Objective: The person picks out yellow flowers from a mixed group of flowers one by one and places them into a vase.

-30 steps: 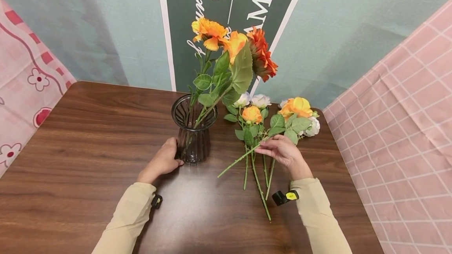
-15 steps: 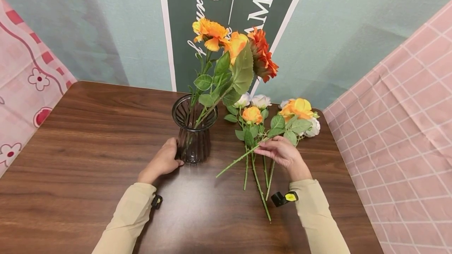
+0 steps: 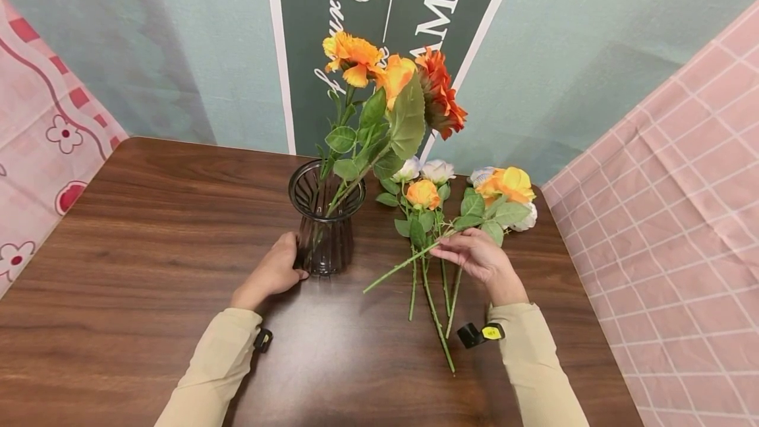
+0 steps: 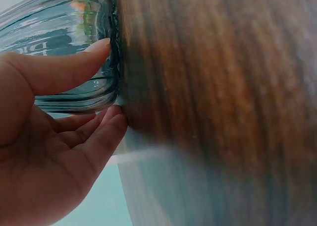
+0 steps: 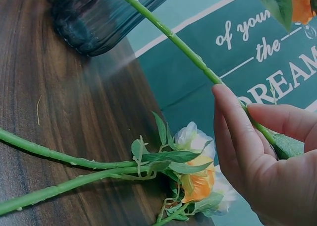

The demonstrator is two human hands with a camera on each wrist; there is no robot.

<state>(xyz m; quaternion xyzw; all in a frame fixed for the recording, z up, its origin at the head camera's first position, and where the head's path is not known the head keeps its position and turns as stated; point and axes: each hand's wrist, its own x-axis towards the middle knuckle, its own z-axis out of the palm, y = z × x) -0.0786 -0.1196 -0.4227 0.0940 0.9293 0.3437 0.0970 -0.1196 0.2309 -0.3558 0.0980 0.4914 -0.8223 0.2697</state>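
Observation:
My left hand (image 3: pixel 275 265) holds the lower side of a dark clear glass vase (image 3: pixel 325 252) standing on the table, thumb and fingers on either side of it in the left wrist view. Two orange-yellow flowers (image 3: pixel 352 55) and a red-orange flower (image 3: pixel 441 94) lean to the right out of the vase. My right hand (image 3: pixel 480 261) pinches the green stem (image 5: pixel 190 55) of a yellow-orange flower (image 3: pixel 514 183) between thumb and fingers. That stem slants with its cut end toward the vase. Under it lie several flowers, among them a small orange rose (image 3: pixel 423 194).
White blooms (image 3: pixel 439 170) lie at the back of the brown wood table (image 3: pixel 148 249), their stems pointing toward the front. Another white bloom (image 3: pixel 524 217) lies at the back right. A pink checked cloth (image 3: pixel 670 216) borders the right side, and a printed cloth (image 3: pixel 196 51) hangs behind.
The yellow-orange flower in my right hand has shifted slightly to the right, uncovering more of a pale bloom behind it. My left hand and the vase stay in place.

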